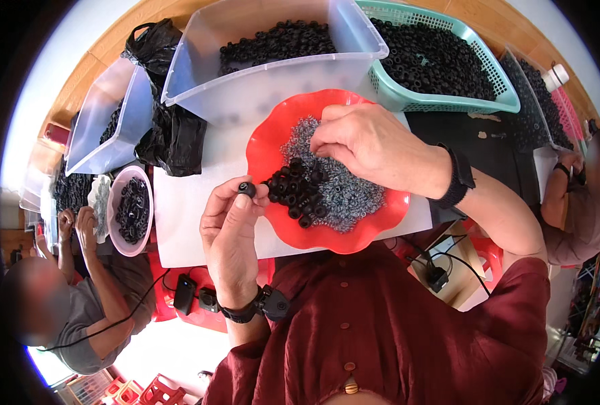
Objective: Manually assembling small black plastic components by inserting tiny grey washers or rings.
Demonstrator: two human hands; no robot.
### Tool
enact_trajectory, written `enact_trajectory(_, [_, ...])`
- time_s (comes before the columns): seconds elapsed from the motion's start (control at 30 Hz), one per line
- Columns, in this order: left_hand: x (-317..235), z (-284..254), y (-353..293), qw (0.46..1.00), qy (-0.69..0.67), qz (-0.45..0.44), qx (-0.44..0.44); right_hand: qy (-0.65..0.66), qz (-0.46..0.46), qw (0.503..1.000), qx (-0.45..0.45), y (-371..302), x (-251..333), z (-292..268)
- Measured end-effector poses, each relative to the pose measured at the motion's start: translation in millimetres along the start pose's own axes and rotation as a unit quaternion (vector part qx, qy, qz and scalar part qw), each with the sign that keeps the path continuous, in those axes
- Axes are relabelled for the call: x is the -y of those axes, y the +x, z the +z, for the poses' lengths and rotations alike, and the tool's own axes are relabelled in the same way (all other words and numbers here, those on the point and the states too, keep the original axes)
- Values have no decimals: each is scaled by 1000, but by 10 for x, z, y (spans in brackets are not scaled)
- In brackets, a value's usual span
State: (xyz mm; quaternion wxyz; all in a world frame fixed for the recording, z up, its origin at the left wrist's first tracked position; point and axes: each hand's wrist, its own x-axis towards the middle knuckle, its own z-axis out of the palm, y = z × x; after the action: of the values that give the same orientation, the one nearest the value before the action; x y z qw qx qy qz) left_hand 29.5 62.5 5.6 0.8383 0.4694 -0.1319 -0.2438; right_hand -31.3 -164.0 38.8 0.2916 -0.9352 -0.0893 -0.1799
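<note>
My left hand (231, 233) is closed, pinching a small rounded black plastic piece (246, 190) between thumb and fingers at the left rim of a red scalloped bowl (283, 233). A round opening shows on the piece's upper face. Over the bowl, my right hand (360, 143) has its fingertips pressed together among many small silvery metal pieces (350, 196) that look like springs. Whether it grips one of them is hidden. A heap of similar black pieces (293, 192) lies in the bowl between my two hands, on top of the silvery ones.
Beyond the bowl stand a clear plastic bin (273, 81) and a green basket (441, 101), both holding black pieces. A black plastic bag (175, 135) and a pink-rimmed basin (150, 209) are at left. Other people work at both sides. Cables (458, 260) hang below the table.
</note>
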Motion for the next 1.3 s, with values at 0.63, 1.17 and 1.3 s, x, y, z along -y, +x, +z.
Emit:
enact_trajectory(0.63, [29,143,-18,998,-5,-39,48,-234,-121,951,164,-30,-177,281])
enact_trajectory(1.17, [199,493,109,983,-105,-119,95,246,15,969,13,-67,177,-194])
enact_trajectory(1.3, [224,486,92,979,-96,-146,104,66,-44,997,3,-100,343,-323])
